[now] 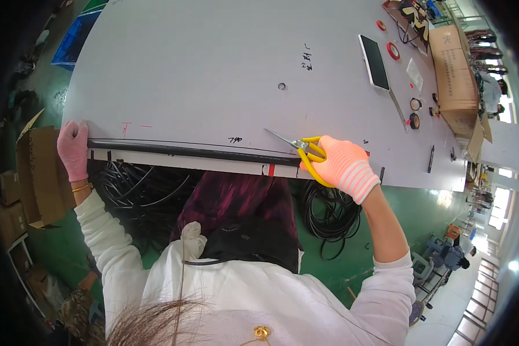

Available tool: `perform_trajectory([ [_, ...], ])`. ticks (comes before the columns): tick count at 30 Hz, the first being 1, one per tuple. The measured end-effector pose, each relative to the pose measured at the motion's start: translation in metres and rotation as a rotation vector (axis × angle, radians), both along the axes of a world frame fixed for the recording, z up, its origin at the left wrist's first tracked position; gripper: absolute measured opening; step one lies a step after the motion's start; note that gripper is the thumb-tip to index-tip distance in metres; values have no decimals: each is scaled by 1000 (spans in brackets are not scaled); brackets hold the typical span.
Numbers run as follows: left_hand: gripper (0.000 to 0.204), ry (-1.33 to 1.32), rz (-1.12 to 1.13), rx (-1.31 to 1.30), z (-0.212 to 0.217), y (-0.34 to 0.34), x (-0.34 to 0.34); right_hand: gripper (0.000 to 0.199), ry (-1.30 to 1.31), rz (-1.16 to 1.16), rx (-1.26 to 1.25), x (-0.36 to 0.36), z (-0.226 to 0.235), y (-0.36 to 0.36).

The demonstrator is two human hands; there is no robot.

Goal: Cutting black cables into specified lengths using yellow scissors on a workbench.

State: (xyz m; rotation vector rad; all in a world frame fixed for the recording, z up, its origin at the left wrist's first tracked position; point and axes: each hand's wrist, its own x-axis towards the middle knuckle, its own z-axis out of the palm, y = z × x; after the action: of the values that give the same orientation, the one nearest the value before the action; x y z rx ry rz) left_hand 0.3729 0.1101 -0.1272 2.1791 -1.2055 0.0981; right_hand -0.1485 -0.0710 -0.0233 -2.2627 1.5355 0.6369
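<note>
A long black tube (190,152) lies along the near edge of the grey-white tabletop (202,69). My left hand (73,149), in a pink glove, is closed at the tube's left end; the fingertips are partly hidden. In an orange-pink striped glove, my right hand (346,167) grips yellow-handled scissors (304,149) beside the tube's right end. The scissor blades are together and point up and left over the table. Part of the tube's right end is hidden by the right glove.
Coils of black tubing (331,216) hang below the table edge. To the right are a phone (375,62), red tape (393,51), black tape (414,120), a steel ruler (398,109), a marker (431,158) and a cardboard box (452,69). A small black ring (281,86) lies mid-table.
</note>
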Motion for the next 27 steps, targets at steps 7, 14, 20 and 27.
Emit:
perform_trajectory([
  [7,29,-296,-255,28,11,-40,-159,48,-38,-7,54,-2,-3,-5],
  [14,26,40,-656,133,46,-83,-368,51,-41,14,35,-4,0,-7],
  [20,31,9,-598,163,42,-88,-379,53,-92,-45,99,-6,2,-6],
  [27,30,-35,-593,151,40,-91,-383,43,-256,-15,-34,-21,-10,4],
])
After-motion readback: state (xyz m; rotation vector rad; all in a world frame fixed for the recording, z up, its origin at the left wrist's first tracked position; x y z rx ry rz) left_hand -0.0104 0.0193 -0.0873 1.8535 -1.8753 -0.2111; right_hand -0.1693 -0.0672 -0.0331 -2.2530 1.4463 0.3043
